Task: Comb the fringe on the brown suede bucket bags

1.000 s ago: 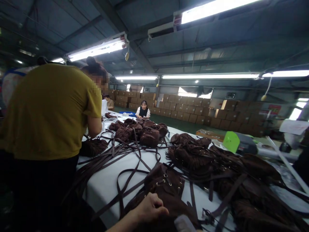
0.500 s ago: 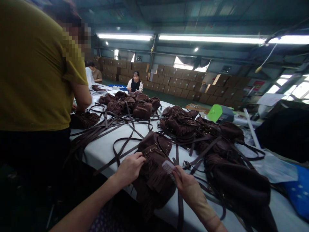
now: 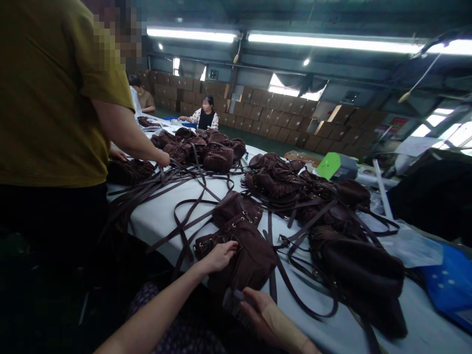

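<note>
A dark brown bag (image 3: 254,255) with metal eyelets and a flap lies at the near edge of the white-covered table (image 3: 151,219). My left hand (image 3: 220,256) is on its left part, fingers bent together against the dark material; what they pinch is too small to make out. Low at the bag's bottom edge, my right hand (image 3: 260,309) holds a pale comb (image 3: 239,295) between thumb and fingers, partly blurred. Long brown straps (image 3: 309,309) trail over the cloth on both sides of the bag.
Piles of brown bags lie at the table's middle (image 3: 217,152) and right (image 3: 361,265). A person in a yellow shirt (image 3: 55,108) stands at the left, one hand on straps. A green and grey device (image 3: 337,167), plastic and a blue bag (image 3: 450,285) are at the right.
My right hand with the comb has moved down and left to the bag's lower edge. My left hand has shifted slightly right. The yellow-shirted person's arm has reached out to the straps.
</note>
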`<state>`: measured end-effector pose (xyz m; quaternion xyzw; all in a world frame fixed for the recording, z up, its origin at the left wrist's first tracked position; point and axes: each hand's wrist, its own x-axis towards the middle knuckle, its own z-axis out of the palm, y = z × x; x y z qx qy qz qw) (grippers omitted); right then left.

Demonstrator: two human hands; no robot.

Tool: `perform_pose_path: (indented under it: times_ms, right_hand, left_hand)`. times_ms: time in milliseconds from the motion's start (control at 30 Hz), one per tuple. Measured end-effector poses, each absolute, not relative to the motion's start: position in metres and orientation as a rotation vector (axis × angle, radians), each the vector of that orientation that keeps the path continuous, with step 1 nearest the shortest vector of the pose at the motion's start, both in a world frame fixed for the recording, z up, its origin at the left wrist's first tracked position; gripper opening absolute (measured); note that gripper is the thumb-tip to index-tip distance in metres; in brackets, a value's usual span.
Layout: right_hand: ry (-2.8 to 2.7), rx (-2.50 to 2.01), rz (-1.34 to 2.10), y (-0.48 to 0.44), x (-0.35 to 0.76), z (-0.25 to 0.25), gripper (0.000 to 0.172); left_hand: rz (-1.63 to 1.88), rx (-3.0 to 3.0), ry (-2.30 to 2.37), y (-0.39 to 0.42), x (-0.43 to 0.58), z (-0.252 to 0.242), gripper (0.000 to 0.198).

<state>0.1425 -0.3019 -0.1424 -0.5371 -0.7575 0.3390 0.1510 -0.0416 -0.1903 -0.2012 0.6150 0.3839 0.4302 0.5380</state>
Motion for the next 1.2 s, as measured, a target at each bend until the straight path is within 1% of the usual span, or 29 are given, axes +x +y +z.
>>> perform_pose_path:
  times_ms: [67, 133, 233, 267, 300, 333, 367, 433, 467, 500, 567, 733, 867, 1000, 1133, 1200]
  right_hand:
    - [-1.932, -1.489, 1.262, -0.310, 0.138, -0.149, 0.033]
    - [-1.655, -1.399, 1.516, -0.314, 0.137, -0.151, 0.042]
    - [-1.370, -1.287, 1.656, -0.311, 0.140, -0.148, 0.046]
    - [-1.330, -1.265, 1.685, -0.307, 0.141, -0.146, 0.048]
    - [-1.309, -1.248, 1.705, -0.304, 0.141, -0.144, 0.051]
    - [-1.302, -1.229, 1.712, -0.300, 0.142, -0.143, 0.054]
    - [-1.303, -1.222, 1.698, -0.297, 0.141, -0.142, 0.056]
    - [-1.316, -1.267, 1.615, -0.294, 0.138, -0.141, 0.056]
    - [-1.323, -1.314, 1.569, -0.295, 0.137, -0.141, 0.055]
    - [-1.332, -1.370, 1.530, -0.297, 0.135, -0.140, 0.054]
    - [-1.364, -1.434, 1.468, -0.304, 0.134, -0.139, 0.053]
    - [-1.387, -1.357, 1.348, -0.326, 0.135, -0.136, 0.045]
    - [-1.346, -1.351, 1.353, -0.331, 0.134, -0.143, 0.046]
    - [-1.162, -1.338, 1.292, -0.335, 0.133, -0.145, 0.048]
    - [-1.179, -1.491, 1.350, -0.340, 0.140, -0.139, 0.053]
    - [-1.235, -1.563, 1.286, -0.340, 0.146, -0.136, 0.058]
  left_hand:
    - [1.026, 1.445, 0.896, -0.191, -0.046, -0.193, 0.030]
    - [1.020, 1.440, 0.823, -0.197, -0.053, -0.182, 0.042]
    - [0.992, 1.572, 0.618, -0.218, -0.058, -0.165, 0.064]
    - [0.983, 1.672, 0.558, -0.225, -0.055, -0.161, 0.068]
    - [0.984, 1.788, 0.528, -0.231, -0.050, -0.160, 0.068]
    - [0.998, 1.908, 0.551, -0.235, -0.042, -0.161, 0.061]
    - [1.018, 2.027, 0.615, -0.236, -0.032, -0.165, 0.048]
    - [1.077, 2.239, 0.841, -0.231, -0.009, -0.179, 0.015]
    - [1.107, 2.323, 0.970, -0.225, 0.001, -0.188, 0.018]
    - [1.132, 2.390, 1.072, -0.218, 0.011, -0.197, 0.026]
    - [1.175, 2.470, 1.154, -0.205, 0.025, -0.214, 0.034]
    - [1.172, 2.515, 1.116, -0.189, 0.035, -0.234, 0.034]
    - [1.137, 2.489, 1.120, -0.191, 0.036, -0.232, 0.032]
    - [1.092, 2.409, 1.159, -0.194, 0.036, -0.223, 0.033]
    - [1.055, 2.310, 1.142, -0.202, 0.038, -0.210, 0.026]
    - [1.047, 2.274, 1.115, -0.206, 0.040, -0.201, 0.029]
